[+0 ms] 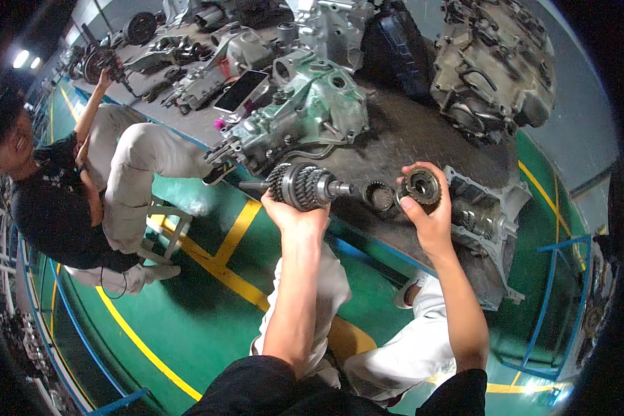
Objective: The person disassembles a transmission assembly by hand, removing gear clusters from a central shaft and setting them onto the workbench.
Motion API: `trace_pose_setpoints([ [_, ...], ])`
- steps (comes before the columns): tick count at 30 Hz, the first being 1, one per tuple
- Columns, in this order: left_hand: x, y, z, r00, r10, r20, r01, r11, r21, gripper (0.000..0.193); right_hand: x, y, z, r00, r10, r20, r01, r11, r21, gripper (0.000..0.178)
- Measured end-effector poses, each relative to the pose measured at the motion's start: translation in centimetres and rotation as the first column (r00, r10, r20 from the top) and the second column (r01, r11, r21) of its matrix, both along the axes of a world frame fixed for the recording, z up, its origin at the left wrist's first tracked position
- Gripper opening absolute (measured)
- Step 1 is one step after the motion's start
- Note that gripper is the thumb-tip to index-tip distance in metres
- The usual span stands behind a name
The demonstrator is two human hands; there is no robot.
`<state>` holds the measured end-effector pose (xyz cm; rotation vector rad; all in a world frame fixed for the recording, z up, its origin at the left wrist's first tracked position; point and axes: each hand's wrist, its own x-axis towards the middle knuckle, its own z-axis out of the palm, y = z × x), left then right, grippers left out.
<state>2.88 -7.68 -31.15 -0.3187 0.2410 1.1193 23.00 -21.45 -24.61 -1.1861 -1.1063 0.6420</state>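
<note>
My left hand (297, 215) is closed around a gear shaft (300, 186), a metal shaft stacked with toothed gears, held roughly level above the bench's near edge. Its thin end points left and its stepped, splined end points right. My right hand (430, 208) grips a loose gear ring (423, 186) by its rim, with the open bore facing me. Between the two hands, another toothed ring (378, 196) lies on the bench beside the shaft's right end. An open metal housing half (480, 215) lies just right of my right hand.
A silver gearbox housing (319, 104) stands behind my left hand, with a phone (243, 91) near it. A large engine block (492, 66) and a dark cover (398, 48) fill the back right. At left, a seated co-worker (62, 187) handles a part on the bench (402, 132).
</note>
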Motion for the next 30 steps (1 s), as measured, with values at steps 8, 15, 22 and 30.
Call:
trace_pose_setpoints([
  [8, -0.3, 0.6, -2.1, 0.995, -0.005, 0.102, -0.017, 0.976, 0.218, 0.047, -0.4, 0.1, 0.3, 0.999, -0.016, -0.037, 0.016, 1.0, 0.011, 0.061],
  [15, 0.2, -0.9, 2.4, 0.998, 0.068, -0.008, -0.068, 0.997, 0.028, 0.049, 0.2, -0.1, -0.7, 0.988, -0.125, 0.087, 0.123, 0.992, 0.034, 0.059],
  [22, -0.6, -0.5, 3.5, 0.991, 0.089, -0.096, -0.099, 0.989, -0.107, 0.054, 0.1, -0.5, -0.7, 0.989, -0.111, 0.099, 0.104, 0.992, 0.068, 0.062],
  [30, -1.8, 1.1, 0.3, 0.991, 0.051, -0.124, -0.069, 0.986, -0.149, 0.058, -0.6, -0.6, -0.9, 0.953, -0.197, 0.229, 0.176, 0.978, 0.108, 0.064],
])
